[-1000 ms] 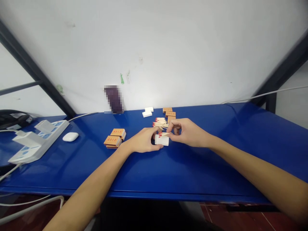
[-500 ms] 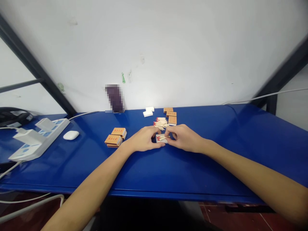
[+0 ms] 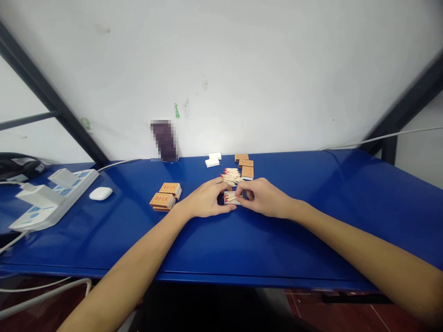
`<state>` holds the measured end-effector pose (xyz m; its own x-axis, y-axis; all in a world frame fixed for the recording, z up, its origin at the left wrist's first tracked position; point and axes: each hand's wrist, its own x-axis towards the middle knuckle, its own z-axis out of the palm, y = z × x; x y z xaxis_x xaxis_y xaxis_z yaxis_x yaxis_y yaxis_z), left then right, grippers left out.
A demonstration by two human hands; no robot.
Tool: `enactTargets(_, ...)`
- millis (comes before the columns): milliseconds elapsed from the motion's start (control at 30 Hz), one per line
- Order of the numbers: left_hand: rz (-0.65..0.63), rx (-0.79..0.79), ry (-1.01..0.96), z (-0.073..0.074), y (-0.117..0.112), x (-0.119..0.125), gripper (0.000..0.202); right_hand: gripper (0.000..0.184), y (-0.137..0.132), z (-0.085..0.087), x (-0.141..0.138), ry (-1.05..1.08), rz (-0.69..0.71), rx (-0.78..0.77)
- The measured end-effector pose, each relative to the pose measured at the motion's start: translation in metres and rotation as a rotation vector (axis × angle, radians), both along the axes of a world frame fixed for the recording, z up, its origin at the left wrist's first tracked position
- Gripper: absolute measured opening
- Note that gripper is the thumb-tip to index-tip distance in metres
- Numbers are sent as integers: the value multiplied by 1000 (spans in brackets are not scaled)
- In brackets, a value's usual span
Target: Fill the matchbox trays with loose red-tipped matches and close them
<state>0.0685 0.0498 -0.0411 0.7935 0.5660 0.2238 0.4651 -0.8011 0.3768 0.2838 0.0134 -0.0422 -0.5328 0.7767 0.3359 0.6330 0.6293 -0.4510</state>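
On the blue table, a small white matchbox tray (image 3: 234,203) lies between my hands with a few red-tipped matches (image 3: 230,198) in it. My left hand (image 3: 207,199) grips the tray at its left end, thumb on the near side and fingers on the far side. Over the tray's right part, the thumb and forefinger of my right hand (image 3: 266,198) are pinched on the plain ends of matches; how many they hold is hidden. A loose pile of matches (image 3: 232,176) lies just beyond the tray.
Orange matchboxes (image 3: 162,199) are stacked at the left, and several orange covers (image 3: 246,163) lie behind the pile. Two white trays (image 3: 212,163) rest near the wall. A white earbud case (image 3: 100,193) and a power strip (image 3: 55,203) with plugs are farther left.
My right hand has moved slightly left and lowered the matches, which now lie flatter inside the tray. My left hand keeps its grip on the tray.
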Motion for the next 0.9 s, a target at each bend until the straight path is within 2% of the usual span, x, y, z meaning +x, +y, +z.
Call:
enactTargets(133,-34,26,20,3,-1,-1,25,10,2,-1,1,-53,6,64)
enactTargets(567,-30,29,11,2,3,0,31,11,3,-2,4,-104,-1,73)
enactTargets(900,-30,59,21,-1,4,0,28,22,2,-2,3,-91,5,61)
